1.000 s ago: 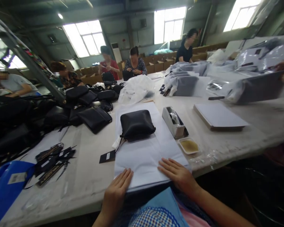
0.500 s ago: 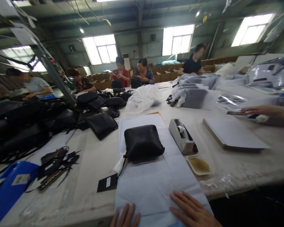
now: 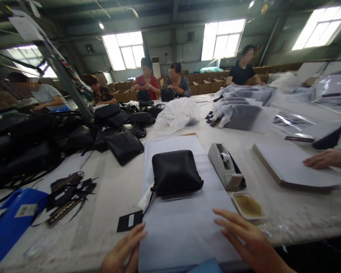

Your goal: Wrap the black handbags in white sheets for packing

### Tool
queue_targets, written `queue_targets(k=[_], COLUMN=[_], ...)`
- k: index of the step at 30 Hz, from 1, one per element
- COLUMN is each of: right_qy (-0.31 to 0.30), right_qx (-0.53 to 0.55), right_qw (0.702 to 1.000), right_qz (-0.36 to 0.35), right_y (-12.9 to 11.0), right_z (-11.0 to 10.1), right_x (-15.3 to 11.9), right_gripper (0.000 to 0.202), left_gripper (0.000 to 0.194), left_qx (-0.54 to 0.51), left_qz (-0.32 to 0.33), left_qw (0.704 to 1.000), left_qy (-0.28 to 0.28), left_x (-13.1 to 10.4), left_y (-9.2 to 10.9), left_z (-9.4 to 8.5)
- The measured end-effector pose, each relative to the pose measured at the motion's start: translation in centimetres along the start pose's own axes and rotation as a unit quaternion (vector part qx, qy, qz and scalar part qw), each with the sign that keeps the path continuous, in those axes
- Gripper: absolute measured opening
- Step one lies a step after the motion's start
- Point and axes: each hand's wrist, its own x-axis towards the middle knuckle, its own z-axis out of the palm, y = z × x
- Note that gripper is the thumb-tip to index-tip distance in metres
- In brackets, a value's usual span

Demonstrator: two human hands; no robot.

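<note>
A black zip pouch (image 3: 177,172) lies on a stack of thin white sheets (image 3: 184,223) in front of me. A black tag (image 3: 130,221) on a cord and a small white packet (image 3: 144,199) hang from its left side. At the stack's left edge, just below the tag, my left hand (image 3: 125,248) is open with its fingers stretched forward. My right hand (image 3: 246,235) is open at the right edge, fingers apart over the sheets. Neither hand touches the pouch. A blue piece (image 3: 206,266) shows at the bottom between them.
Right of the sheets stand a tape dispenser (image 3: 226,167) and a tray of yellowish stuff (image 3: 248,206). A co-worker's hand (image 3: 326,159) rests on a stack of white boards (image 3: 295,165). To the left lie loose black tags (image 3: 68,195), a blue container (image 3: 14,223) and piled black bags (image 3: 31,144).
Both my hands have moved forward and apart to the sides of the sheets. The co-worker's hand has shifted from the plastic-wrapped item onto the white boards. The pouch lies as before.
</note>
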Motion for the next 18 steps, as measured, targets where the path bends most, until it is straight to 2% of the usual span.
queue_targets(k=[2, 3, 6, 8, 10, 18], right_qy=[0.039, 0.049, 0.034, 0.020, 0.023, 0.031], right_qx=[0.046, 0.084, 0.177, 0.175, 0.146, 0.059], right_qw=[0.994, 0.987, 0.957, 0.954, 0.963, 0.975], right_qz=[0.089, 0.125, 0.226, 0.242, 0.224, 0.211], right_y=[1.2, 1.9, 3.4, 3.6, 3.3, 2.2], right_z=[0.9, 1.7, 4.1, 5.2, 5.8, 7.5], right_x=[3.9, 6.0, 11.3, 13.1, 13.4, 9.1], right_gripper=[0.040, 0.047, 0.067, 0.073, 0.071, 0.068], left_gripper=[0.038, 0.042, 0.054, 0.060, 0.065, 0.063], left_qx=[0.000, -0.001, -0.028, -0.063, -0.080, -0.033], left_qz=[-0.087, -0.112, -0.171, -0.209, -0.220, -0.206], left_qw=[0.996, 0.993, 0.984, 0.971, 0.967, 0.976], left_qy=[0.032, 0.025, -0.045, -0.092, -0.099, -0.060], left_x=[4.7, 7.1, 13.3, 15.4, 15.7, 11.9], left_y=[-1.0, -1.4, -1.8, -1.5, -0.9, 0.3], left_z=[0.1, 0.6, 3.0, 4.3, 5.0, 5.9])
